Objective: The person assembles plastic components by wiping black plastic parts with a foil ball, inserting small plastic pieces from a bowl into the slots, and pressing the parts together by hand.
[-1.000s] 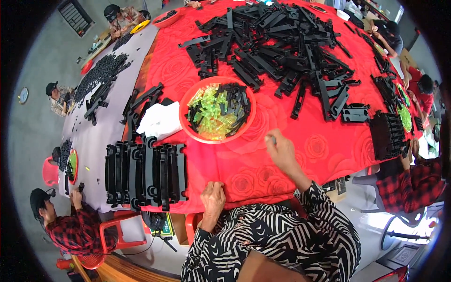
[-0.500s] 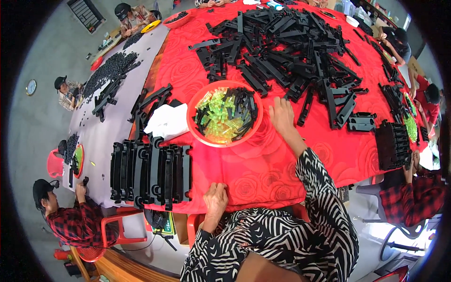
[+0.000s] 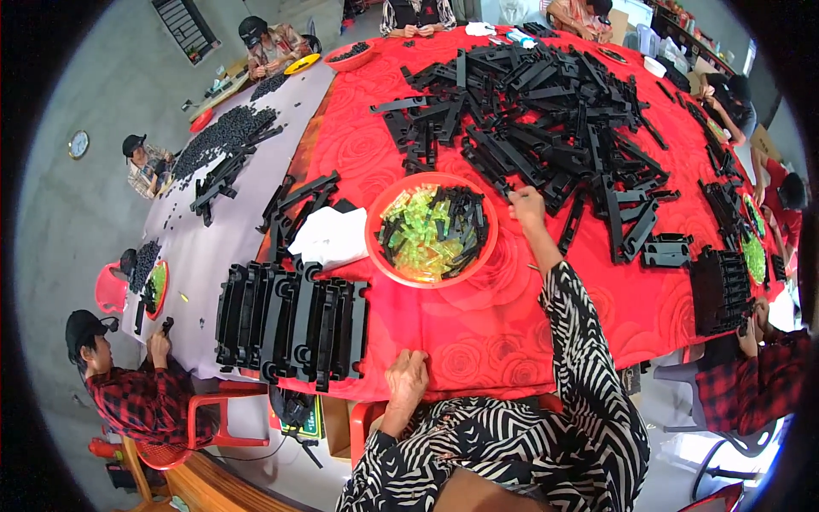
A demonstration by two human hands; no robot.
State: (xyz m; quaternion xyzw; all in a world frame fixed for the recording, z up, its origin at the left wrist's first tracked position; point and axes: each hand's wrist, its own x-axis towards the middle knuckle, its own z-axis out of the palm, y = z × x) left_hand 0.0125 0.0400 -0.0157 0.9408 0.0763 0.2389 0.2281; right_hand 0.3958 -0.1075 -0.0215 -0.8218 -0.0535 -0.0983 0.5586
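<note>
Right hand at the black parts heap, left hand resting on the near worktop edge.

The right hand [image 3: 526, 205], just above frame centre, has its fingers curled down at the near fringe of the heap of black plastic parts [image 3: 546, 111], touching one; whether it grips it I cannot tell. Just beside it to the left sits the round red bowl [image 3: 380, 247], smooth-rimmed, holding translucent green clips [image 3: 422, 239] mixed with small black pieces. Below the bowl the red rose-patterned cloth [image 3: 478, 333] lies bare down to the edge, the widest free stretch. The left hand [image 3: 407, 380], lower centre, rests loosely curled and holding nothing on that cloth edge. At left centre, a row of ribbed black frames [image 3: 290, 320] stands packed side by side near the edge, with a crumpled white cloth [image 3: 328, 237] above it.
</note>
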